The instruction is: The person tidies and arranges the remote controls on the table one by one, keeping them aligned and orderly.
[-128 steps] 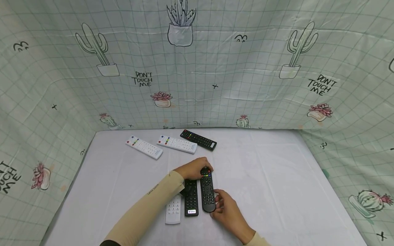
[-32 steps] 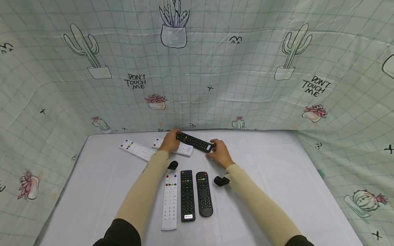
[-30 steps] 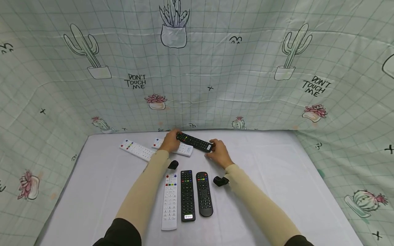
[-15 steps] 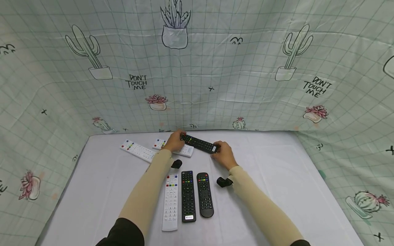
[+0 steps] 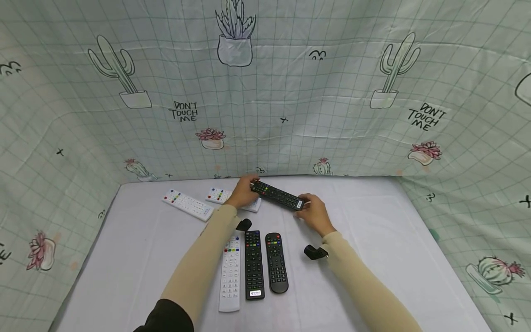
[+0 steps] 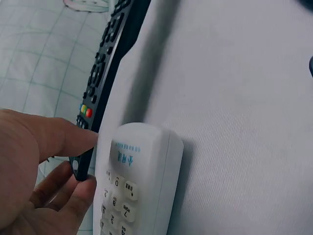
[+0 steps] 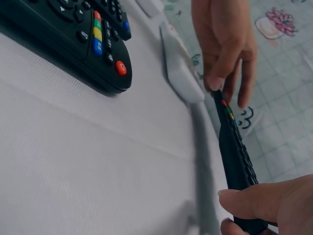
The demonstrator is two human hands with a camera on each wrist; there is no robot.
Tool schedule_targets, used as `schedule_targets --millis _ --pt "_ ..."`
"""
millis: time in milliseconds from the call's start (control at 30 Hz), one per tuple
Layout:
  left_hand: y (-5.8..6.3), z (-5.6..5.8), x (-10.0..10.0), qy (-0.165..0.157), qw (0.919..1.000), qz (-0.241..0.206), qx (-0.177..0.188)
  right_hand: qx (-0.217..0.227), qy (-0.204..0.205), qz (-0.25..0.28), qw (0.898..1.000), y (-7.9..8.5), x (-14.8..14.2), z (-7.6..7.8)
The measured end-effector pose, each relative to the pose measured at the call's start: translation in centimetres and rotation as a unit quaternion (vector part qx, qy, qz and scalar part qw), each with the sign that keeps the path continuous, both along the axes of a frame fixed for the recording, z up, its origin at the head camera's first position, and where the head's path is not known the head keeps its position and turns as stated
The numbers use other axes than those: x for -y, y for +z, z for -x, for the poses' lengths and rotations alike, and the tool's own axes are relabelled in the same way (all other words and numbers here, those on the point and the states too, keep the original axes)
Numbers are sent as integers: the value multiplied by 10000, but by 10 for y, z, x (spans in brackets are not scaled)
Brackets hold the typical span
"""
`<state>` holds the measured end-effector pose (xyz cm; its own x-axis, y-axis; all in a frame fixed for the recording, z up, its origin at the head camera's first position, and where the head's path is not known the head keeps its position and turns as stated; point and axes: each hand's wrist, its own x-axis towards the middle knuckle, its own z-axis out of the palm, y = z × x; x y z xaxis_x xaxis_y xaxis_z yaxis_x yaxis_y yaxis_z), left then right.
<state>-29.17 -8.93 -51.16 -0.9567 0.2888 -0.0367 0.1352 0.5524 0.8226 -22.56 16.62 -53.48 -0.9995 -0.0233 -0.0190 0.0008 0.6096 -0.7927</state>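
Both my hands hold a black remote control [image 5: 277,195] by its two ends, near the back of the table. My left hand [image 5: 244,192] pinches the end with the coloured buttons, thumb on one side and fingers on the other, as the left wrist view shows. At the opposite, labelled end, my right hand [image 5: 316,214] grips it between thumb and fingers. The remote slants down to the right, and its shadow falls on the cloth beside it. Just left of it lies a white remote [image 5: 217,195], partly hidden by my left hand.
Another white remote [image 5: 188,204] lies slanted at the back left. Nearer me, a white remote [image 5: 230,281], a black remote [image 5: 254,263] and a round-ended black remote [image 5: 276,263] stand side by side in a row. A patterned curtain [image 5: 286,92] rises behind the white table [image 5: 352,216].
Earlier my hands were at the round-ended remote in the front row. Since then they took hold of the far black remote, which has shifted right off the white remote.
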Motion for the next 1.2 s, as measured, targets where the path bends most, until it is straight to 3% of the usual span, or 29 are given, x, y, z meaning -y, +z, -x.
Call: schedule_targets --millis 333,500,733,1200 --pt "4 -11 -3 -309 9992 216 112 54 112 131 9998 9 -25 -22" --pt "10 -23 -9 -442 9985 318 54 49 126 211 9997 8 -33 -35" --pt "19 -40 -15 -635 9978 137 149 21 62 237 9997 9 -42 -58" --pt "16 -71 -23 -858 9959 -39 287 384 71 553 9977 10 -53 -106"
